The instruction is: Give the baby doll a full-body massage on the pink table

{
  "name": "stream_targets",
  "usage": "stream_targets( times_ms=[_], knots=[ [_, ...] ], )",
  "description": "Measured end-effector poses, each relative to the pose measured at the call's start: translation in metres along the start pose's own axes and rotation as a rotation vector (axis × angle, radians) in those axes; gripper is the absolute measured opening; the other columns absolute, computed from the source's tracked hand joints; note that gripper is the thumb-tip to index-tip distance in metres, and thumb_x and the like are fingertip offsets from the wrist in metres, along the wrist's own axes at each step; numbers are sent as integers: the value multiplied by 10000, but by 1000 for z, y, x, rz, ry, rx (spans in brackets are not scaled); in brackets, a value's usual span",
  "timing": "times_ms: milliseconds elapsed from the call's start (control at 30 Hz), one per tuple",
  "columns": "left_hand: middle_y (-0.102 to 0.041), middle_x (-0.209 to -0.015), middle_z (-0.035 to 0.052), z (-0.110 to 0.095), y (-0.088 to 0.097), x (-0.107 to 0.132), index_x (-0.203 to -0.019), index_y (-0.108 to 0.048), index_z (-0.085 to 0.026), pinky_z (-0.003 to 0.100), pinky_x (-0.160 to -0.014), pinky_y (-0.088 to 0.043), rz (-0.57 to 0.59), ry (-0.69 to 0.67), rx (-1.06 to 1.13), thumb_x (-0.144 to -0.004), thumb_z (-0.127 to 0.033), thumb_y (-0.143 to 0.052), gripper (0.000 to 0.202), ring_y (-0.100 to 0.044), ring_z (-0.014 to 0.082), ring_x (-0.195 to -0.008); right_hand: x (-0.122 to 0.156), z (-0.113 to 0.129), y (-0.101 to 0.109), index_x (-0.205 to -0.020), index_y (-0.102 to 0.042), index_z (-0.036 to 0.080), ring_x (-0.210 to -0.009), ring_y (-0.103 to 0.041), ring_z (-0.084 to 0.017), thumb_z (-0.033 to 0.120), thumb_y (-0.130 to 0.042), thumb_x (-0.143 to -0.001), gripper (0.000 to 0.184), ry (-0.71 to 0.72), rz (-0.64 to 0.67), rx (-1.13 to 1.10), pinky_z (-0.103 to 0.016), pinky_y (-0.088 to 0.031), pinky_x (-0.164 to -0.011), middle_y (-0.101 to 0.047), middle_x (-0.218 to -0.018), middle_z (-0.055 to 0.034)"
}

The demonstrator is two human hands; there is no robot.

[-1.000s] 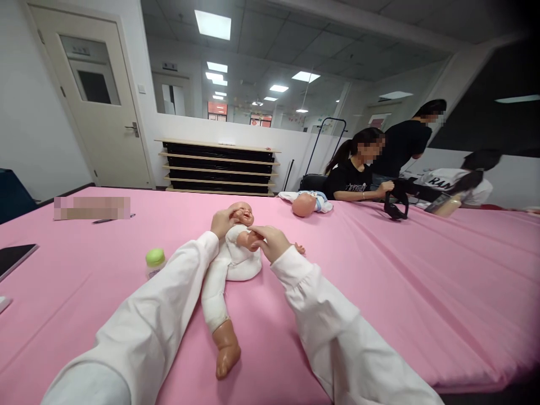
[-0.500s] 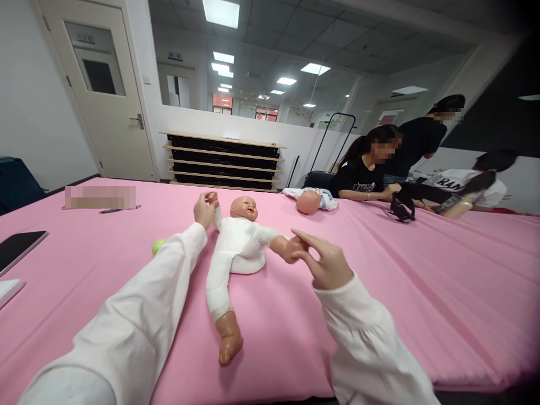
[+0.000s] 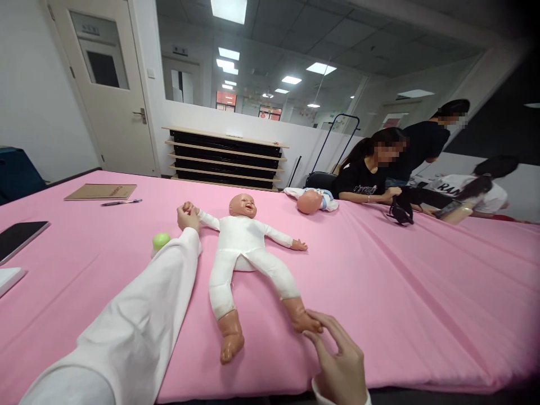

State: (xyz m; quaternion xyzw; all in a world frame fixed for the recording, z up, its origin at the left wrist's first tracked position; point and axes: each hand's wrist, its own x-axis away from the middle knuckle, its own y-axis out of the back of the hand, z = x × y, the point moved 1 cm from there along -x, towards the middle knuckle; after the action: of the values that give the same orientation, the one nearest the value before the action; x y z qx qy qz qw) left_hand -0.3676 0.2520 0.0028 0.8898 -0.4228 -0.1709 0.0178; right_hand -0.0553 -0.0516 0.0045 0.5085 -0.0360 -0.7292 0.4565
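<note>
A baby doll with a white cloth body lies on its back, its head away from me and its arms spread. My left hand is closed around the doll's hand on the left side, out from its shoulder. Between the thumb and fingers of my right hand is the doll's foot on the right side, near the front of the table. The doll's other foot and its other hand rest free. Beside my left forearm stands a small container with a green lid, partly hidden by the sleeve.
Pink sheeting covers the table. At left are a brown notebook, a pen, a dark tablet or phone and a white object. A second doll lies farther back. Several people sit or stand at right.
My right hand has brought the doll's foot down from beside its arm toward the front edge, straightening the leg. My left hand has moved the doll's hand outward and slightly down.
</note>
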Motion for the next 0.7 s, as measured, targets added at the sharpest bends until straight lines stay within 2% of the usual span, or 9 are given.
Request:
stream_targets(
  times_ms=[67, 100, 167, 267, 333, 433, 533, 633, 700],
  knots=[
    [-587, -1058, 50, -25, -8, -9, -1124, -468, -222, 280, -811, -459, 22, -83, -8, -781, -241, -511, 345, -577, 144, -913, -31, 16, 9, -951, -598, 181, -811, -589, -193, 189, -525, -831, 141, 119, -49, 32, -322, -496, -692, -626, -897, -61],
    [-606, -1031, 25, -40, -13, -11, -1080, -518, -236, 265, -800, -459, 75, -162, -17, -739, -254, -568, 345, -584, 140, -879, -49, 25, 12, -963, -595, 185, -815, -578, -198, 169, -510, -836, 154, 179, -40, 40, -334, -484, -690, -623, -903, -64],
    [-633, -987, -9, -67, -26, -11, -1003, -589, -249, 240, -771, -459, 256, -362, -48, -679, -252, -623, 326, -590, 133, -824, -87, 41, 8, -1000, -590, 192, -812, -556, -198, 133, -466, -850, 204, 313, 22, 45, -348, -464, -696, -625, -927, -62],
    [-656, -936, -24, -94, -45, 2, -942, -636, -249, 222, -735, -453, 518, -588, -153, -664, -259, -621, 278, -594, 130, -779, -133, 57, -20, -1019, -595, 186, -768, -513, -180, 92, -397, -863, 269, 518, 127, 61, -341, -444, -705, -634, -954, -40],
    [-666, -898, -25, -98, -57, 13, -938, -652, -257, 225, -743, -444, 635, -672, -259, -670, -299, -617, 273, -598, 138, -776, -150, 58, -49, -1004, -609, 181, -713, -469, -169, 85, -380, -859, 288, 604, 187, 97, -328, -431, -691, -637, -966, -28],
    [-667, -923, -24, -90, -69, 25, -995, -653, -284, 241, -787, -427, 761, -755, -403, -655, -330, -637, 343, -599, 166, -850, -157, 49, -97, -945, -637, 184, -659, -410, -161, 64, -412, -821, 284, 650, 252, 159, -304, -411, -660, -639, -965, -9],
    [-665, -965, -5, -79, -75, 31, -980, -668, -288, 275, -819, -415, 799, -777, -464, -607, -334, -687, 376, -590, 209, -920, -152, 39, -131, -902, -652, 193, -638, -382, -157, 48, -470, -774, 266, 660, 297, 180, -286, -400, -647, -642, -952, 10],
    [-671, -942, -4, -77, -73, 30, -948, -678, -296, 274, -805, -423, 799, -762, -450, -588, -350, -705, 365, -594, 215, -918, -150, 37, -137, -877, -660, 201, -633, -391, -156, 53, -490, -770, 250, 659, 285, 150, -283, -403, -642, -648, -930, 19],
    [-668, -946, -10, -78, -67, 23, -991, -655, -301, 257, -770, -438, 774, -732, -421, -645, -368, -659, 352, -602, 193, -880, -153, 41, -121, -902, -657, 192, -652, -431, -158, 75, -489, -790, 233, 630, 236, 111, -292, -417, -657, -651, -936, 6]
  ],
)
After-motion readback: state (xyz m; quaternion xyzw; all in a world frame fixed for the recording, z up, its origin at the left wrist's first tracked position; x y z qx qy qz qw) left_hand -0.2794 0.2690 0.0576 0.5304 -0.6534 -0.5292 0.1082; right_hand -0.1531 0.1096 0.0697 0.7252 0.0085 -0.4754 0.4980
